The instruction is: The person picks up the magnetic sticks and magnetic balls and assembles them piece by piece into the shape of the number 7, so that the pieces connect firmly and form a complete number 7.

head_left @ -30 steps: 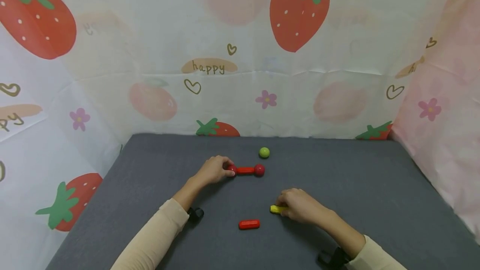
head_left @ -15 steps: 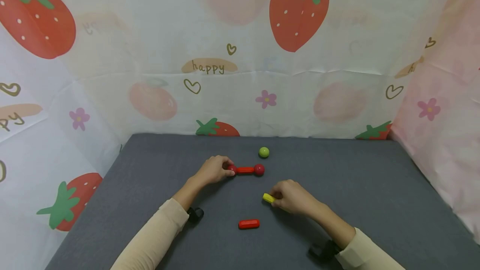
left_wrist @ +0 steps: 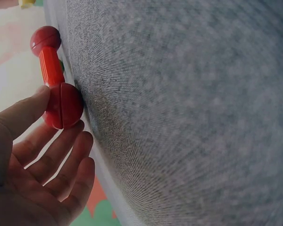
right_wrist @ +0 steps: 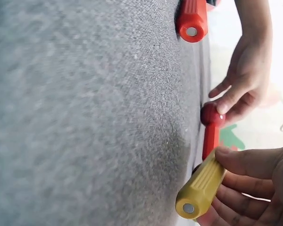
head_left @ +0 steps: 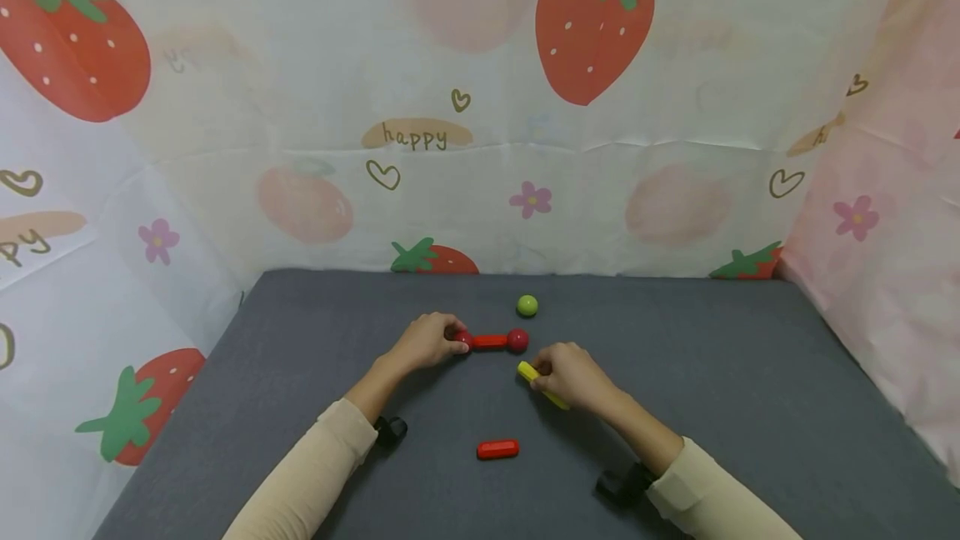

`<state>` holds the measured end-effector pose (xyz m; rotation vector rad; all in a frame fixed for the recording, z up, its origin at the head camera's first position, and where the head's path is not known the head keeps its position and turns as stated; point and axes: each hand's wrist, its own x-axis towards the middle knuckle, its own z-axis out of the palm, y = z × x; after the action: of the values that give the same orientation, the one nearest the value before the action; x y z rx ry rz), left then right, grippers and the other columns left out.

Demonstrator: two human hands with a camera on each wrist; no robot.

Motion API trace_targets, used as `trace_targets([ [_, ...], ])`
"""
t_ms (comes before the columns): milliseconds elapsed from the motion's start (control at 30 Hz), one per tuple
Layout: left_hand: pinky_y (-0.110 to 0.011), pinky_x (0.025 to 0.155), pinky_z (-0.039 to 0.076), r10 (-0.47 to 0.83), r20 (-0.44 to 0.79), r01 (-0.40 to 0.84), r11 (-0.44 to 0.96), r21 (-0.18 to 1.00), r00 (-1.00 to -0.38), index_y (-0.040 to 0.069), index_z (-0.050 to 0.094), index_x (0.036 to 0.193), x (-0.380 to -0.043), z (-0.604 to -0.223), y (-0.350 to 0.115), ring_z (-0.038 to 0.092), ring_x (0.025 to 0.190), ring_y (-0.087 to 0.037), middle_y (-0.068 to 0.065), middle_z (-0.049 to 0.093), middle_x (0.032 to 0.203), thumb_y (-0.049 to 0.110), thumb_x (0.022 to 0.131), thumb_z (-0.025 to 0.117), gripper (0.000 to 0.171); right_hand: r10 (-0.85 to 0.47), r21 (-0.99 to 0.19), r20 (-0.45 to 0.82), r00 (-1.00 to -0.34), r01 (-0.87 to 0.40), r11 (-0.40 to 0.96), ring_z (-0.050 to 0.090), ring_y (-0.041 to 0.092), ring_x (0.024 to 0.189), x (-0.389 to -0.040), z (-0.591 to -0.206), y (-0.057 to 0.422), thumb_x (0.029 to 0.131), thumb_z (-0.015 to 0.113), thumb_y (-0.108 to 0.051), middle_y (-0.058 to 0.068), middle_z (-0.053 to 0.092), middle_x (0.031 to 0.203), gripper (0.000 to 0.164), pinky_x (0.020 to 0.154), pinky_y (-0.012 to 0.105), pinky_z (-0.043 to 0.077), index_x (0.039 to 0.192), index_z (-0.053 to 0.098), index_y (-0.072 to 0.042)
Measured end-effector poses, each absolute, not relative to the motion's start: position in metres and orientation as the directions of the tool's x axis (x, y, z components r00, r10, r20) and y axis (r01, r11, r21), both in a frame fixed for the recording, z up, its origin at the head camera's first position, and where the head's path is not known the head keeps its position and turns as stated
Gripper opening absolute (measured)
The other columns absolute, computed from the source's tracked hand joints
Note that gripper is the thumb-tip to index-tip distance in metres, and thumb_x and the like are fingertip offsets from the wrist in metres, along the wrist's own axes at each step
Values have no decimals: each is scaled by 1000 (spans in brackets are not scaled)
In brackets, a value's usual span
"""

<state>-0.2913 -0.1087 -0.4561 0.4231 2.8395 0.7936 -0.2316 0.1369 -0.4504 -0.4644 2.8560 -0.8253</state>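
Between thumb and fingers, my left hand (head_left: 426,342) holds the left ball of a dumbbell shape made of a red rod (head_left: 490,342) with a dark red ball (head_left: 517,340) at each end; it lies on the table. The left wrist view shows the thumb against the gripped ball (left_wrist: 66,106). My right hand (head_left: 576,375) pinches a yellow magnetic rod (head_left: 558,400), slanted, its far end just below the right ball. In the right wrist view, a round silver magnet (right_wrist: 188,208) shows in the end of this yellow rod (right_wrist: 203,186).
A loose red rod (head_left: 498,449) lies on the grey table (head_left: 337,298) nearer to me. Behind the dumbbell shape sits a green ball (head_left: 527,305). A strawberry-print cloth (head_left: 585,232) hangs along the back and sides.
My right hand has moved forward and left with the yellow rod, which has turned from lying crosswise to slanting toward the right ball. My left hand has stayed in place.
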Motion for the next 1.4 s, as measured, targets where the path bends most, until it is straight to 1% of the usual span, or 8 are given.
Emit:
trace_targets([
  [267,-42,94,49,315,-81,228,818,529,-946,9,69,116,-292,-457,-109,64,100,-21,-6,71,108,26,88,73,33,-241,-543,-27,-970,-188,819,64,14,73,-237,-450,129,81,78,-12,6,73,87,15,64,29,54,94,75,-4],
  [500,-42,93,50,320,-82,230,815,532,-944,9,69,116,-291,-457,-109,64,100,-21,-6,71,109,26,88,73,33,-203,-536,-31,-979,-155,830,62,14,69,-240,-451,125,80,78,-12,6,73,84,14,60,28,52,91,75,-3],
  [733,-42,93,50,316,-81,227,816,532,-945,9,69,116,-292,-458,-109,64,100,-21,-6,71,108,26,89,72,32,-181,-526,-36,-983,-135,840,62,15,69,-241,-451,118,81,78,-13,7,73,86,13,59,28,52,89,75,-3],
  [867,-42,94,50,316,-82,226,814,535,-945,9,69,116,-291,-458,-109,64,100,-22,-6,71,109,25,88,73,32,-166,-536,-37,-985,-120,835,60,15,66,-241,-450,116,82,78,-13,8,72,85,11,58,28,51,85,75,-3],
  [1000,-42,93,49,317,-82,227,815,532,-945,8,69,115,-291,-458,-109,64,100,-22,-6,71,108,26,88,73,32,-155,-554,-42,-987,-106,826,58,14,65,-242,-452,114,82,78,-13,8,72,86,10,57,27,50,84,74,-4],
  [1233,-41,93,50,315,-81,226,815,534,-946,9,69,115,-291,-458,-109,64,99,-21,-5,71,108,26,88,73,32,-158,-580,-39,-987,-106,808,52,12,57,-241,-454,114,82,77,-12,5,67,77,10,50,23,42,78,72,-4],
  [1300,-41,93,50,317,-80,228,814,534,-945,9,69,116,-291,-457,-109,64,99,-21,-5,71,108,26,88,73,32,-158,-584,-42,-987,-104,805,51,12,56,-241,-454,113,83,77,-12,5,67,76,10,50,22,41,78,72,-4],
  [1400,-41,92,50,320,-79,231,813,535,-944,9,69,116,-291,-457,-109,64,100,-21,-5,71,109,26,88,72,33,-154,-583,-47,-987,-98,806,53,12,58,-241,-453,113,83,76,-13,6,68,78,10,51,23,43,81,73,-3],
])
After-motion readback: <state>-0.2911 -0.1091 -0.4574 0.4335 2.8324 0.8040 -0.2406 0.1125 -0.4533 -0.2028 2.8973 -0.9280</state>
